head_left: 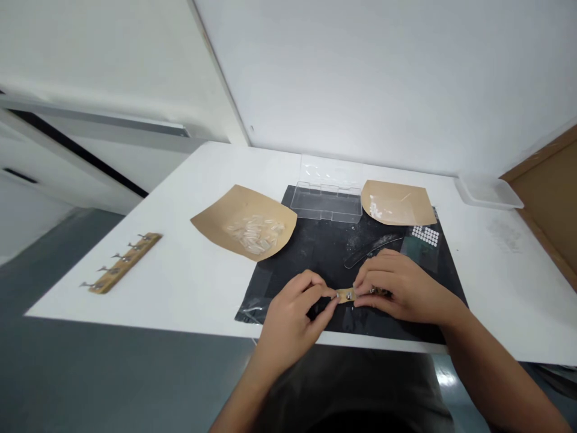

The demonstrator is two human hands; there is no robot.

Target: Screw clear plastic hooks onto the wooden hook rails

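A short tan wooden strip (343, 295) with small shiny metal pieces lies low over the black mat, between my two hands. My left hand (295, 313) pinches its left end between thumb and fingertips. From the other side, my right hand (399, 285) closes thumb and fingers on the strip and covers much of it. A dark metallic bit shows under the right fingers, too small to make out. Just beyond the right hand, dark tweezers (372, 251) lie on the black mat (311, 252).
A cardboard tray (216, 216) at left holds clear slender pieces; another tray (417, 201) holds small white bits. Between them stands a clear plastic box (327, 204). White round stickers (425, 236) lie at right. A wooden strip with metal hooks (124, 264) rests far left, a plastic tub (489, 192) back right.
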